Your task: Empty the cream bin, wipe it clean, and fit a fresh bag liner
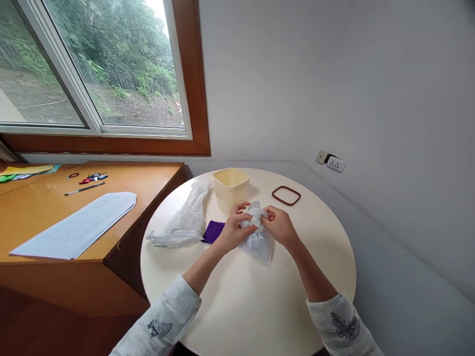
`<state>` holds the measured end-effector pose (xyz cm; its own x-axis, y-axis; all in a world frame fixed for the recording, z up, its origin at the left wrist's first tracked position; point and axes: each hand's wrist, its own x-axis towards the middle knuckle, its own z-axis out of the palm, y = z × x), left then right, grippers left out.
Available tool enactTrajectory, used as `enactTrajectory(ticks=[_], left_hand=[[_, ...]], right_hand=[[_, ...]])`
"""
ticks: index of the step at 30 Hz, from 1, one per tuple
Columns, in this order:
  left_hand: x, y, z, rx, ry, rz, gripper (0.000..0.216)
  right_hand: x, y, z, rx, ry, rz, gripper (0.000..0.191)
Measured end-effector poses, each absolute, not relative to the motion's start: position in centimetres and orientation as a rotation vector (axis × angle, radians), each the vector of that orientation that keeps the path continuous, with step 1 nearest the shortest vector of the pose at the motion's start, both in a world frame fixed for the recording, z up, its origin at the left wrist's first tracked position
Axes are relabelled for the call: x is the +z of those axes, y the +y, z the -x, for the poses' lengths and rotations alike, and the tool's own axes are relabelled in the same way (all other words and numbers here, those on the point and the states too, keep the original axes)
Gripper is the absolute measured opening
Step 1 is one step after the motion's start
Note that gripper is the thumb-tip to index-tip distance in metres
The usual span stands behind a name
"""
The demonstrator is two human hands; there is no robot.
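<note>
A crumpled white plastic bag (pixel 257 240) lies on the round cream table (pixel 260 296), its top bunched upward. My left hand (pixel 233 228) grips the bunched top from the left, fingers curled. From the other side my right hand (pixel 280 225) pinches the same bunched top. Just left of my left hand a purple cloth (pixel 213 231) lies flat. Behind the hands stands an open cream plastic tub (pixel 230 188).
A second loose plastic bag (pixel 183 222) lies at the table's left. A brown rectangular sealing ring (pixel 286 195) lies behind right. A wooden desk (pixel 44 217) at left carries paper sheets (pixel 79 225), a pen (pixel 84 188) and small items. Wall sockets (pixel 332 161) sit at right.
</note>
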<state>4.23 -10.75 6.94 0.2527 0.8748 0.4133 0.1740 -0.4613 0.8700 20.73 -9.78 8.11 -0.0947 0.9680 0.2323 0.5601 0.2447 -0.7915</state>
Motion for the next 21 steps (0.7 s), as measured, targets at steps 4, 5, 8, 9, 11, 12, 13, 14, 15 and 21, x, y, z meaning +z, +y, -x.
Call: enactTrajectory(ticks=[4,5,8,9,11,12,13,14,15,21], left_hand=[[7.8,-10.9,-4.4,1.208,0.729,-1.594,0.015],[8.0,-11.0,-4.5,1.189,0.707,-1.585,0.015],[8.7,-11.3,-4.7,1.115,0.786,-1.665,0.015],[8.9,-11.3,-4.8,1.101,0.853,-1.708,0.015],[9.0,-11.2,-5.0,1.099,1.007,-1.771,0.018],[9.0,-11.2,-5.1,1.11,1.076,-1.788,0.019],[9.1,-11.1,-5.1,1.125,1.127,-1.799,0.019],[9.1,-11.1,-5.2,1.141,1.153,-1.805,0.018],[9.2,-11.1,-5.2,1.154,1.156,-1.799,0.016],[9.2,-11.3,-4.7,1.216,0.878,-1.559,0.017]], right_hand=[[8.2,-9.4,-20.8,0.736,-1.705,1.389,0.014],[8.2,-9.3,-20.9,0.753,-1.701,1.384,0.015],[8.0,-9.2,-21.0,0.76,-1.7,1.371,0.015],[7.9,-9.2,-21.0,0.75,-1.695,1.365,0.014],[7.6,-9.4,-21.0,0.738,-1.677,1.339,0.013],[7.6,-9.5,-20.9,0.742,-1.668,1.32,0.013],[7.5,-9.6,-20.8,0.75,-1.66,1.298,0.014],[7.5,-9.7,-20.7,0.764,-1.657,1.273,0.015],[7.5,-9.8,-20.6,0.782,-1.656,1.246,0.016],[6.9,-9.6,-20.1,1.067,-1.605,1.071,0.011]])
